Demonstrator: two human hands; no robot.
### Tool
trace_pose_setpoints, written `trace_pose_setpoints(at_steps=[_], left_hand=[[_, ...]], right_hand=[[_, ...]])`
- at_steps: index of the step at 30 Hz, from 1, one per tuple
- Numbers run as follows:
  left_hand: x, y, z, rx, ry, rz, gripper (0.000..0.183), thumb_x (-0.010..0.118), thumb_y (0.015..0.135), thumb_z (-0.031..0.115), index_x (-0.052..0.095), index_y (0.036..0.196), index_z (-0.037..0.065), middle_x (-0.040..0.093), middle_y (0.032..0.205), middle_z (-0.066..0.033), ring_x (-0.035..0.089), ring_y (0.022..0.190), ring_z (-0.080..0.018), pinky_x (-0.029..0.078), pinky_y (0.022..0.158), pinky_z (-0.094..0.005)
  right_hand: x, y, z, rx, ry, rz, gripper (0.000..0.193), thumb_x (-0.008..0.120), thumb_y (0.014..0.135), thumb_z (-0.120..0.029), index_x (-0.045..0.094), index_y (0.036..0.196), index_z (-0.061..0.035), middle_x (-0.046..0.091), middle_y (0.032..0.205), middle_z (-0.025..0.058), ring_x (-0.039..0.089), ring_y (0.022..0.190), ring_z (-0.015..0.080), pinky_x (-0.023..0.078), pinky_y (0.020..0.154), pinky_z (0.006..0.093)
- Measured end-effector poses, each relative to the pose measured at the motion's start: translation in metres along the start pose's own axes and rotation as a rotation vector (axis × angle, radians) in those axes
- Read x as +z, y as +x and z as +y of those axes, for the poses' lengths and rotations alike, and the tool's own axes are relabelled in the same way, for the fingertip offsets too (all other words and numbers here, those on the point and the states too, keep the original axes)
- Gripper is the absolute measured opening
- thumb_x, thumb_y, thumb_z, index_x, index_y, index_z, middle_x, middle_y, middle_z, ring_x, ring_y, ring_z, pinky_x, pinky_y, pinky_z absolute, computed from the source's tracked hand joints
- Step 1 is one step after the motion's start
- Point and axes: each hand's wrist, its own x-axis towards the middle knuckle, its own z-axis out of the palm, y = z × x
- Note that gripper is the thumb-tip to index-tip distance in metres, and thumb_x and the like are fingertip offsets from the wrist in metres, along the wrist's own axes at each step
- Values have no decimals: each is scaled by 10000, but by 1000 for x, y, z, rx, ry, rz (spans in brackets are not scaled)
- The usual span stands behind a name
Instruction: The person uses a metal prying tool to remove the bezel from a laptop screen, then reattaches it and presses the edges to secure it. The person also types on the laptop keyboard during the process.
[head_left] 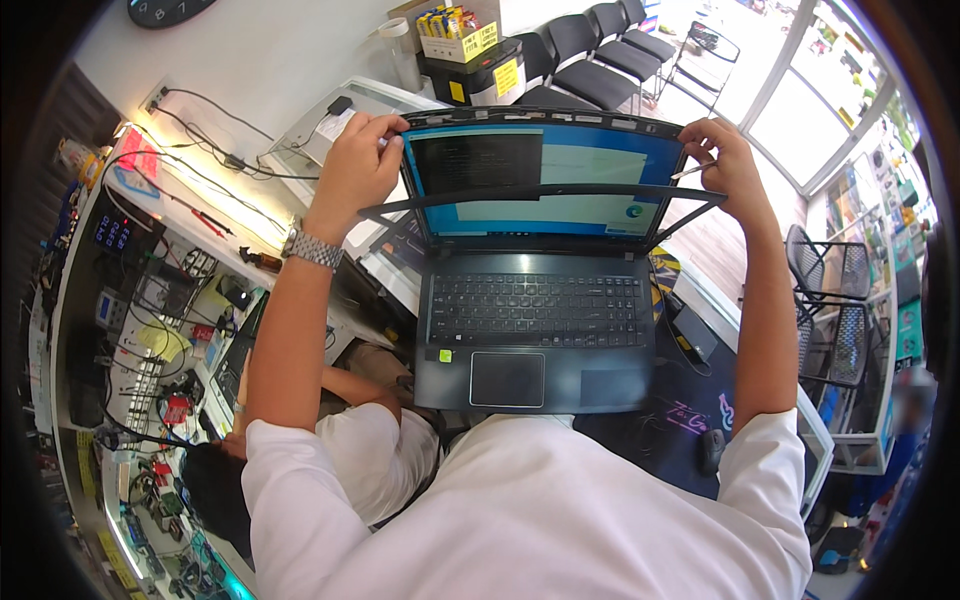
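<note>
A black laptop (538,300) stands open in front of me with its screen (600,160) lit. The screen's black bezel (540,192) has come away along the top and slants across the display, baring the lid's upper edge. At the lid's top left corner, my left hand (358,165), with a metal watch on the wrist, is closed on the edge by fingers and thumb. My right hand (728,165) is at the top right corner, its fingers curled around a thin silver tool (692,171). Whether that tool touches the lid I cannot tell.
A co-worker in a white shirt (365,450) sits close on my left, by a bench (150,300) crowded with cables and parts. A mouse (712,452) lies on a dark mat (660,440) at right. Beyond are black chairs (600,75) and a box of packets (455,40).
</note>
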Motion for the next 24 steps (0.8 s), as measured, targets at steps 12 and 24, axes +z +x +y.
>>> trace_pose_setpoints(at_steps=[12,24], left_hand=[[0,0,-2,25,159,51,180,675,1027,188,778,1120,73,653,928,-93,665,779,-260,545,767,-392],[0,0,3,-14,142,42,160,658,1034,140,777,1101,58,679,968,-109,697,837,-277,560,803,-397]], right_hand=[[0,4,10,31,54,-35,479,510,710,202,713,1094,0,663,1043,88,622,928,204,509,839,325],[-2,5,9,53,30,-37,460,492,724,215,704,1076,9,669,1023,94,652,945,197,520,831,324]])
